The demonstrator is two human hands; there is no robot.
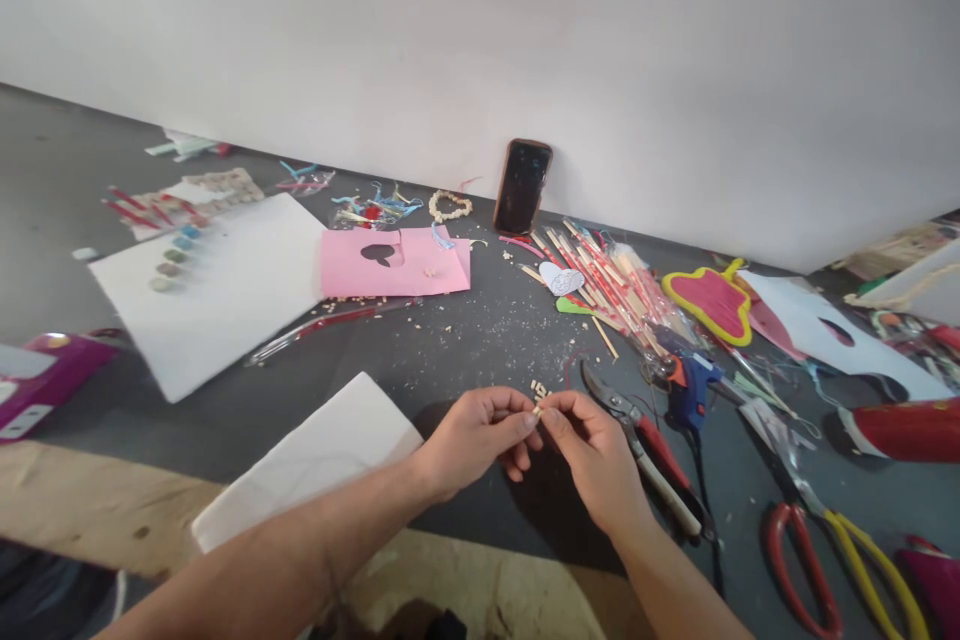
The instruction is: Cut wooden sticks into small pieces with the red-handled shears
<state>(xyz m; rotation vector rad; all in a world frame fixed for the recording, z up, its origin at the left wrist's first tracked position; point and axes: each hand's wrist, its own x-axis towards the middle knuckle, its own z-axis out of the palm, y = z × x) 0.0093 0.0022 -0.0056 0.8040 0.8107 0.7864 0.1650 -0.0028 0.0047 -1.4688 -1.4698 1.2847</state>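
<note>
My left hand [480, 435] and my right hand [596, 460] meet just above the dark tabletop, fingertips pinched together. Between them is a small pale piece [537, 411], like a bit of cut stick or a bead, mostly covered by the fingers. A few similar pale pieces [538, 388] lie just beyond the fingertips. Pruning shears [649, 460] with red and white handles rest beside my right hand. A white board [322, 460] lies under and beside my left forearm.
A phone [523, 187] leans on the wall. Red-patterned sticks [592, 270], a blue glue gun [691, 390] and large scissors [810, 510] lie to the right. Pink paper [360, 265], a bead loop [450, 206] and a paint-pot board [240, 310] lie to the left.
</note>
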